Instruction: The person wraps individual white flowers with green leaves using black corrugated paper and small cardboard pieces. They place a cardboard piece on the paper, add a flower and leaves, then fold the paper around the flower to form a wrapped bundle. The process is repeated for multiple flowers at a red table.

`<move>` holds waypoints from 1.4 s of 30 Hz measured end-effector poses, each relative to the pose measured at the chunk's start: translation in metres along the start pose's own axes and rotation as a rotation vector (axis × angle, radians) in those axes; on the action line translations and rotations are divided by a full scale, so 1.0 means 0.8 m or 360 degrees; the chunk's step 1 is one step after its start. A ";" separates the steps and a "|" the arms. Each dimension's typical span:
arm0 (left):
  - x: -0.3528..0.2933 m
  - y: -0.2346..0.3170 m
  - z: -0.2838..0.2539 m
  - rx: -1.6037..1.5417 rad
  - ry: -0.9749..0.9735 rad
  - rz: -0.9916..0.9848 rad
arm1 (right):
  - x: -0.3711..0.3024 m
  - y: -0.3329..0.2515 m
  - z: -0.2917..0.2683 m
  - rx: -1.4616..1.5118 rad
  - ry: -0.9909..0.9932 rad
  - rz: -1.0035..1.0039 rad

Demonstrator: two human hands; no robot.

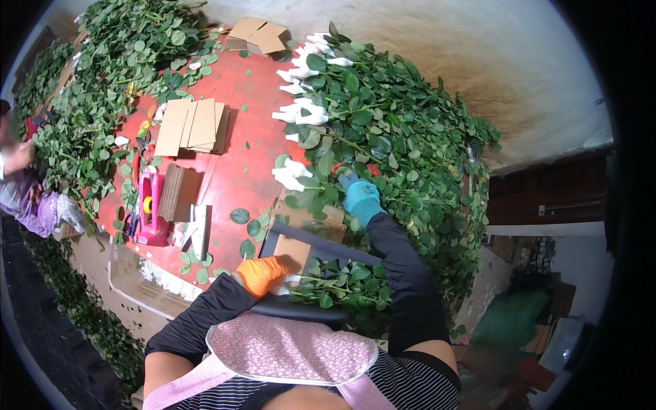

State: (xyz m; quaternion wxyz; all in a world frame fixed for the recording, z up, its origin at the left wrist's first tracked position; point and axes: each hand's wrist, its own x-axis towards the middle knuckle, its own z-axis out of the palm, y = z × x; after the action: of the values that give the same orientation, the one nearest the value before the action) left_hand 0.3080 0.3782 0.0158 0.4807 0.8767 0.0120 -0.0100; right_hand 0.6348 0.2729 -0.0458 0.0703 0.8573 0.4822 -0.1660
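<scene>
My left hand (261, 275), in an orange glove, is closed at the near left edge of a dark tray (328, 244). Its fingers meet a cardboard piece (292, 253) and the white-wrapped heads of a leafy rose bunch (342, 285); what they grip is partly hidden. Farther off, my right hand (362, 198), in a teal glove, reaches to the front of the big rose pile (403, 130). Its fingers close among leaves at a rose stem whose white-sleeved head (292, 175) points left. The fingertips are partly covered by foliage.
On the red table (236, 167) are cardboard stacks (191, 126), a pink tape dispenser (150, 212), a white stapler-like tool (196, 231) and scissors (132, 222). More greenery (96, 116) heaps at left, beside another person's hand (19, 158). A wall (506, 61) stands behind the rose pile.
</scene>
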 end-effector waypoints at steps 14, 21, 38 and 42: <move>-0.005 -0.034 0.029 0.0064 -0.0028 0.0074 | 0.040 0.003 0.049 0.0036 0.0054 0.0159; -0.004 -0.026 0.022 0.0264 -0.0020 0.0088 | 0.037 -0.020 0.025 -0.0325 -0.0160 0.0177; -0.009 -0.032 0.027 0.0238 0.0021 0.0122 | -0.319 0.226 -0.232 0.0876 0.2229 0.0191; -0.005 -0.038 0.031 0.0184 0.0043 0.0113 | -0.390 0.197 -0.280 0.0068 0.1960 0.0516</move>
State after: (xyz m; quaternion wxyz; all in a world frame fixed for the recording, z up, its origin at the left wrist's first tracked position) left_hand 0.3028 0.3740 -0.0232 0.4291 0.9030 -0.0132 0.0184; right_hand 0.6677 0.0019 0.2673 -0.2127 0.8589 0.2951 0.3605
